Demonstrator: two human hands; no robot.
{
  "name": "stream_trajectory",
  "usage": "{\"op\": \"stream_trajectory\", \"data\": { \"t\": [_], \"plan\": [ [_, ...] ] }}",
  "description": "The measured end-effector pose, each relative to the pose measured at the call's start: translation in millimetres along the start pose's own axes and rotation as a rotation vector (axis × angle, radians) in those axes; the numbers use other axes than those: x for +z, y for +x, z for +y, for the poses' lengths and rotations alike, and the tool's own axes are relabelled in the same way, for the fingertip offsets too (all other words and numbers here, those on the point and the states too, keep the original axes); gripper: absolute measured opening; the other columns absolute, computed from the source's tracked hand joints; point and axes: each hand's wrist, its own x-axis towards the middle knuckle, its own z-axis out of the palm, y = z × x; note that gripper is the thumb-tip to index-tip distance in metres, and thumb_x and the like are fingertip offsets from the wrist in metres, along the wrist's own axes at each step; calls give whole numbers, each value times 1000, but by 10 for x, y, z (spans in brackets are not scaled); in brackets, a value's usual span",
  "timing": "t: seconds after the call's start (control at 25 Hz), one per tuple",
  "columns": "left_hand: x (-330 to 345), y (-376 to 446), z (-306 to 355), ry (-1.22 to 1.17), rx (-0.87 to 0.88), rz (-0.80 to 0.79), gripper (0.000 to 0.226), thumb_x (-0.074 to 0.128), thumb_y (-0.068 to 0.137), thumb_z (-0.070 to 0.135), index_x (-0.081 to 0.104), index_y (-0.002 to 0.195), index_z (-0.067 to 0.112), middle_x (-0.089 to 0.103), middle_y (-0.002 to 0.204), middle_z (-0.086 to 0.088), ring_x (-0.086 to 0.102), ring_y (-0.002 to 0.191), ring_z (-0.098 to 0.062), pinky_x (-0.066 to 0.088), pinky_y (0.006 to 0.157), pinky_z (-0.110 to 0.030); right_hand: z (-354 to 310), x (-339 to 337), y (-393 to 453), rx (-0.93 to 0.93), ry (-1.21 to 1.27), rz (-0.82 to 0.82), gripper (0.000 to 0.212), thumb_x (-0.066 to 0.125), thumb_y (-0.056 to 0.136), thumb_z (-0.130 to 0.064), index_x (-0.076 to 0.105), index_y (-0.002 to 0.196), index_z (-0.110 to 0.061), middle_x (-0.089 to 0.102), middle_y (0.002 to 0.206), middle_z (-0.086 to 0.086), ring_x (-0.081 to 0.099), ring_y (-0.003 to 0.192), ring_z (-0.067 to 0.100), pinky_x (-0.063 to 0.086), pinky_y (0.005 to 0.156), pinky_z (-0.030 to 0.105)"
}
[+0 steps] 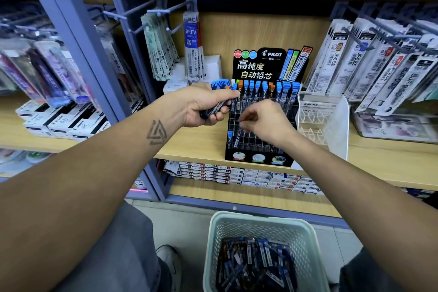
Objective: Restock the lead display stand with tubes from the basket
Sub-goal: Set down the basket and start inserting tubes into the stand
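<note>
- Left shelf bay: hanging blister packs above, boxed refills (64, 123) stacked on the wooden shelf below. Not part of the task.
- Left hand (203, 106): held just left of the stand's far rows, fingers curled round a bundle of tubes (216, 108), blue caps fanned out above the knuckles. Serves as the reserve supply.
- Hanging refill packs (192, 45): on pegs behind and above the left hand, far side of the shelf.
- Lead display stand (260, 125): black, stepped grid of cells, standing on the middle shelf, printed header card at the far side. Far rows hold upright tubes with blue and orange caps; most middle and near cells look unfilled; a few tubes stand at the near-left corner.
- Right hand (265, 121): over the middle of the grid, fingers bent together as in a pinch. A thin dark tube appears to run down from the fingertips toward a cell; whether it is gripped or just released cannot be told.
- Step in hand, as judged: seating a single tube in a middle cell.
- Next move, as judged: take one tube from the left hand's bundle, line it up upright over a vacant cell, lower it without knocking its neighbours.
- Clear acrylic rack (324, 121): just right of the stand.
- Basket (218, 239): pale perforated plastic, on the floor near the person, below the shelf, many tubes heaped inside. Much restocking appears to remain.
</note>
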Motion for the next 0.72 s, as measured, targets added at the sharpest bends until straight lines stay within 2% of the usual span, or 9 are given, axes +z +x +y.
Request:
{"op": "stream_trajectory", "data": {
  "t": [0.24,0.4,0.48,0.52,0.56,0.64,0.68,0.72],
  "plan": [
    [26,-37,2,-38,15,-25,39,70,88,51,54,79,16,49,58,1,41,46,-9,28,36,-14,45,216,-27,-85,-134,-48,4,75,87,-12,74,87,-17,71,69,-3,67,66,11,59,73,34],
    [48,-40,-1,-38,22,-20,42,66,90,54,53,78,16,49,57,1,41,45,-8,28,36,-13,66,234,-51,-155,-304,-18,12,68,90,-13,78,95,-18,75,89,4,69,80,24,58,78,40],
    [65,-33,-10,-44,21,-16,43,65,90,56,54,80,15,49,58,1,41,46,-9,29,36,-13,31,136,-52,-162,-340,32,17,64,91,-11,78,97,-18,75,94,3,69,85,24,57,80,38],
    [81,-28,-13,-55,20,-20,44,64,90,57,54,80,15,48,58,0,40,46,-9,29,36,-13,1,62,-56,-120,-261,60,17,64,91,-11,78,98,-18,75,93,2,69,83,21,57,77,34],
    [103,-25,-14,-69,19,-27,45,62,90,58,53,81,15,48,59,0,40,47,-9,29,36,-13,-37,-22,-64,-33,-82,76,17,65,91,-8,77,99,-16,75,90,2,69,77,18,56,72,30],
    [172,-7,-13,-83,21,-53,47,57,92,59,53,81,14,48,58,0,40,46,-9,29,36,-12,-110,-206,-109,153,493,66,19,64,91,1,73,106,-8,75,89,8,70,72,17,56,62,27],
    [218,4,-12,-80,21,-72,47,54,94,59,53,81,14,48,57,0,40,45,-8,29,35,-12,-125,-287,-138,182,742,57,22,64,90,4,70,111,-4,75,92,11,70,74,18,56,61,27],
    [264,18,-11,-76,21,-90,48,51,95,60,53,82,14,47,57,0,40,44,-7,29,35,-12,-115,-343,-157,166,865,56,26,66,89,4,67,115,-2,74,94,12,70,75,19,56,61,27]
  ]
}}
